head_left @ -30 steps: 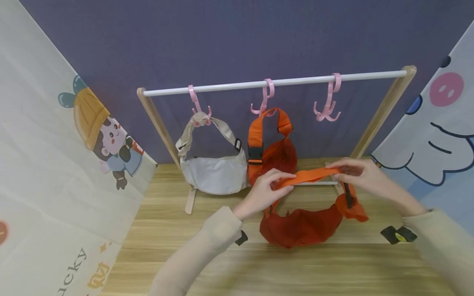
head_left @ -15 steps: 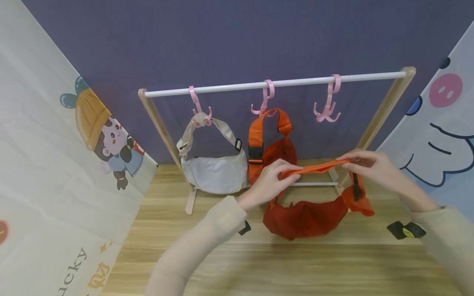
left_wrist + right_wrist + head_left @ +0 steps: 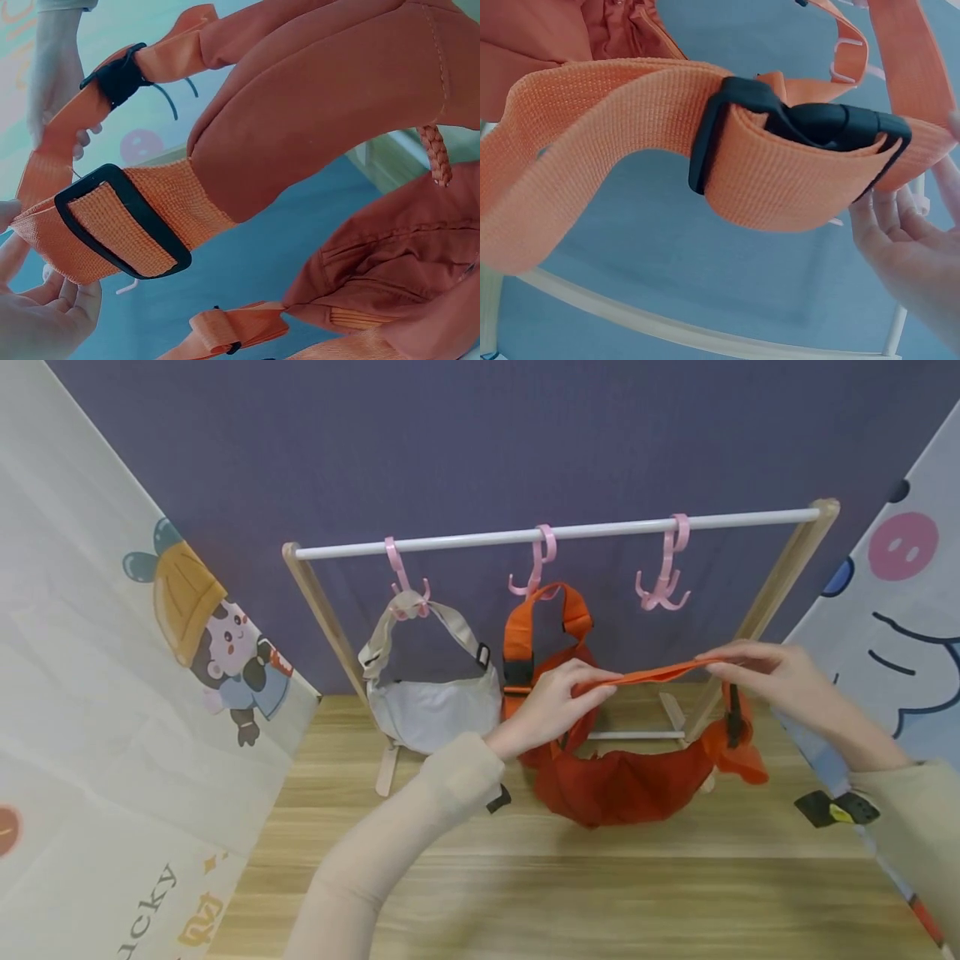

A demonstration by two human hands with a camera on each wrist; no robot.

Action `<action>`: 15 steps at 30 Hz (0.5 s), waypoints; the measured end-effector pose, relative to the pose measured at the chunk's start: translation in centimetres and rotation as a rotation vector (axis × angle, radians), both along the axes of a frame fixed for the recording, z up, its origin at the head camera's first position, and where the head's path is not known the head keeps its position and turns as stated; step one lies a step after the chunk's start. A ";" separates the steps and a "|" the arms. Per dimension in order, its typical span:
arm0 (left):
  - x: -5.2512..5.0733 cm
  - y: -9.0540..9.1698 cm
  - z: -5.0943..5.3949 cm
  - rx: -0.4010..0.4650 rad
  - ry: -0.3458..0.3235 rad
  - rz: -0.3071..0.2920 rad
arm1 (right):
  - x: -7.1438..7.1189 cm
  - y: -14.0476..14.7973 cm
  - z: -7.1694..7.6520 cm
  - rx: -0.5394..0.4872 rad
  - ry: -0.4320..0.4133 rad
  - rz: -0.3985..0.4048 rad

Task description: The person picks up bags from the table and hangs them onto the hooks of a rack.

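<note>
My left hand (image 3: 551,697) pinches one end of the orange strap (image 3: 660,674) of a red-orange sling bag (image 3: 622,787). The strap's other end is between the thumb and fingers of my right hand (image 3: 783,681). Stretched nearly level between both hands, the strap bears the bag, which hangs below it. A black slider buckle (image 3: 124,221) sits near my left hand in the left wrist view. Beside my right hand, the right wrist view has a black side-release buckle (image 3: 810,124). Behind my left hand, a similar orange bag (image 3: 519,639) hangs from the middle pink hook (image 3: 537,560), partly hidden.
A rack with a white rail (image 3: 465,540) and wooden legs (image 3: 783,577) stands on the wooden tabletop (image 3: 525,893). A white bag (image 3: 435,714) hangs from the left pink hook (image 3: 397,564). The right pink hook (image 3: 665,568) bears no bag. Printed cloth panels (image 3: 97,693) flank both sides.
Both hands have risen toward the rail and shifted right, lifting the bag with them. The strap between them is pulled tauter, and the hands stand farther apart.
</note>
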State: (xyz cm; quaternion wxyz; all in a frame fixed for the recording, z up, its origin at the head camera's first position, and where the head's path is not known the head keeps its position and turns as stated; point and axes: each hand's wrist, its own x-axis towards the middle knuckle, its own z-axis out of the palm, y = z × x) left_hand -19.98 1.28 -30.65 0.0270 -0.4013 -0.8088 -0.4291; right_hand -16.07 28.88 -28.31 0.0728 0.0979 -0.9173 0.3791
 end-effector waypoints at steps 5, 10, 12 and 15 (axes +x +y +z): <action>-0.4 0.3 0.8 0.002 -0.001 0.005 | -0.2 0.2 0.5 0.001 0.004 -0.026; -0.8 0.7 1.7 0.024 -0.039 0.018 | -0.4 0.4 1.2 -0.013 0.023 -0.048; -0.9 0.8 2.1 0.028 -0.053 0.022 | -0.5 0.6 1.6 -0.021 0.028 -0.056; -1.3 1.2 2.7 0.034 -0.027 0.032 | -0.6 0.7 2.1 -0.032 0.033 -0.069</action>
